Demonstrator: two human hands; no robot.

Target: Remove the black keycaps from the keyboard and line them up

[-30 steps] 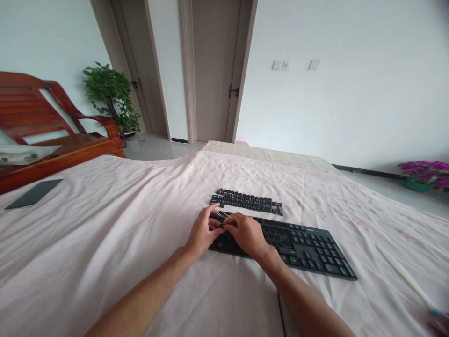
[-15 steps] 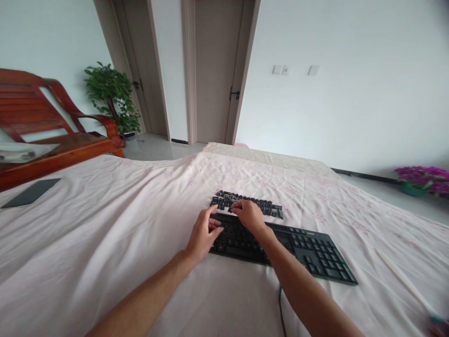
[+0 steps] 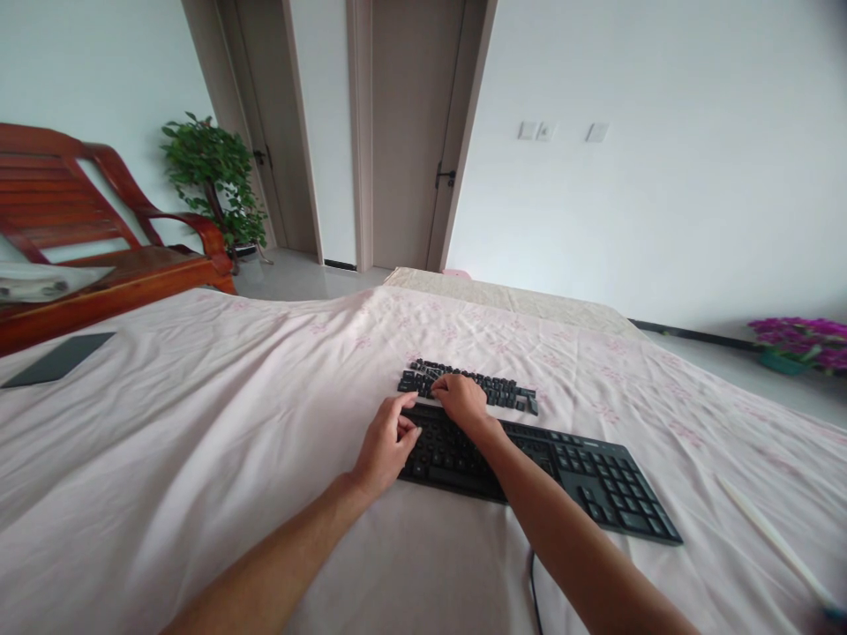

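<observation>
A black keyboard (image 3: 615, 485) lies on the pale flowered cloth, its left part showing bare key sockets and its right part still bearing keys. Loose black keycaps (image 3: 506, 392) sit in rows just behind it. My left hand (image 3: 387, 441) rests at the keyboard's left end, fingers apart and curved, with nothing visible in it. Over the front edge of the keycap rows is my right hand (image 3: 463, 401), its fingertips pinched together; whatever they hold is too small to name.
The cloth (image 3: 265, 459) has many folds. A dark flat panel (image 3: 59, 360) lies at the far left, a pale stick-like tool (image 3: 774, 542) at the right. A cable (image 3: 533, 591) runs from the keyboard towards me. Beyond stand a wooden bench (image 3: 119, 287) and a plant (image 3: 212, 176).
My right hand has shifted slightly left over the keycaps. My left hand has hardly moved, and the whole view has shifted a little.
</observation>
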